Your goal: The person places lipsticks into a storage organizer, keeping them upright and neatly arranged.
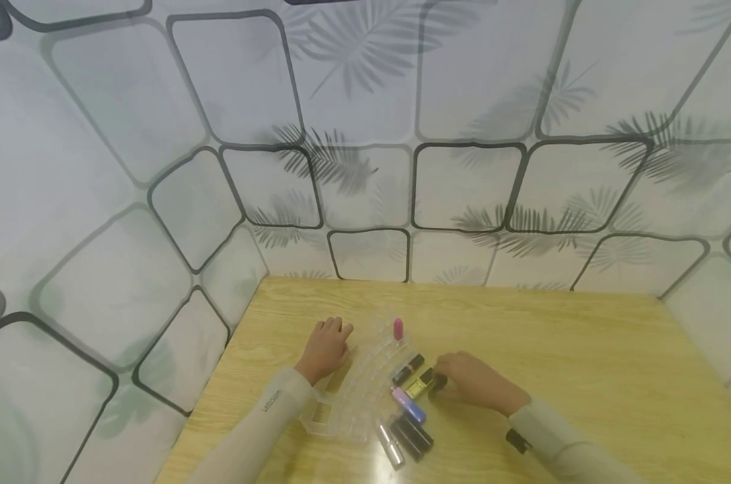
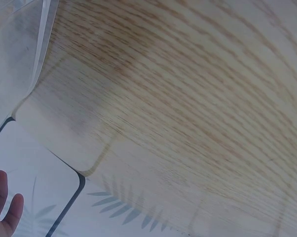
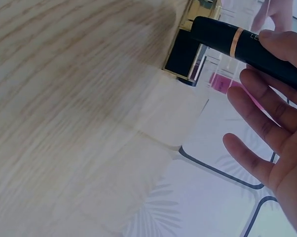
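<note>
My right hand (image 1: 477,382) pinches a black lipstick tube (image 3: 267,54) with a gold band between thumb and fingers; the other fingers spread loosely below it in the right wrist view. Just past its end lies a black-and-gold lipstick (image 1: 419,384). At the left, my left hand (image 1: 325,349) is at the outer side of a clear stepped organizer (image 1: 356,403), its fingers loosely bent and holding nothing. Those fingers (image 2: 0,190) show at the left edge of the left wrist view. A bright pink lipstick (image 1: 398,329) stands upright in the organizer's far end.
Right of the organizer lie a dark lipstick with a pinkish band (image 1: 408,370), a pink-to-blue tube (image 1: 409,405), black tubes (image 1: 411,435) side by side and a silvery clear tube (image 1: 391,446). The wooden table (image 1: 583,349) meets a patterned curtain (image 1: 365,188) behind and at both sides.
</note>
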Demonstrator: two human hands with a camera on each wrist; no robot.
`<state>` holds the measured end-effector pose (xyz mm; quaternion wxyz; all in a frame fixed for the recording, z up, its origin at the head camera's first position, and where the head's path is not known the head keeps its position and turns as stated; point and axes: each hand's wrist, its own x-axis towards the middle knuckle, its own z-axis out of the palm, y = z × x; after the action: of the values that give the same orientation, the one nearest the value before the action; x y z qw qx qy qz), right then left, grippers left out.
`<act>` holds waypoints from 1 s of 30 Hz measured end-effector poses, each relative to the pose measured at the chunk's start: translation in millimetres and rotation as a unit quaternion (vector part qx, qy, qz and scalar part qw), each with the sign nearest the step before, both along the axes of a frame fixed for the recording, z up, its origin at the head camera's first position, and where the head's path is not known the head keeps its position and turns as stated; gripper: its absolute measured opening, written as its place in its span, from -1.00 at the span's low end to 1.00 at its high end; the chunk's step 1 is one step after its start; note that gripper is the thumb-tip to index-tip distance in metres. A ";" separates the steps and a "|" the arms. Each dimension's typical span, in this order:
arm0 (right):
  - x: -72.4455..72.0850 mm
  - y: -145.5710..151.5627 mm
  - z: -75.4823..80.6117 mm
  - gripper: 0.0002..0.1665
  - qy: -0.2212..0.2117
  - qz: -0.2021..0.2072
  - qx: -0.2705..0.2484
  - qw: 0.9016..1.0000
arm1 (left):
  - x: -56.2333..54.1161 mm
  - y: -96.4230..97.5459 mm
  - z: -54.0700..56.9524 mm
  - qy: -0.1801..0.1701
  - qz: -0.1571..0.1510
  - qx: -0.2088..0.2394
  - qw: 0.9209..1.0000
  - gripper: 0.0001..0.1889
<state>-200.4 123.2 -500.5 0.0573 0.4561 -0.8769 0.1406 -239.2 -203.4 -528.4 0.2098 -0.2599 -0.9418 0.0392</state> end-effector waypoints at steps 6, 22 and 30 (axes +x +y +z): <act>-3.8 -2.5 11.7 -0.85 -0.004 0.000 -0.005 1.000 | -0.1 -0.7 -1.0 -0.008 0.005 -0.006 1.000 -0.77; -41.9 -39.1 55.3 -0.86 0.006 0.014 0.009 1.000 | -2.1 -1.5 -4.3 0.038 -0.024 0.025 0.999 -0.79; -62.2 -57.9 66.7 -0.90 0.023 0.029 0.013 0.999 | -2.0 -0.8 -2.7 0.025 -0.021 0.033 0.999 -0.75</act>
<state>-262.6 65.3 -433.8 0.0676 0.4855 -0.8633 0.1202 -241.2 -204.3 -531.0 0.2427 -0.2716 -0.9312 0.0099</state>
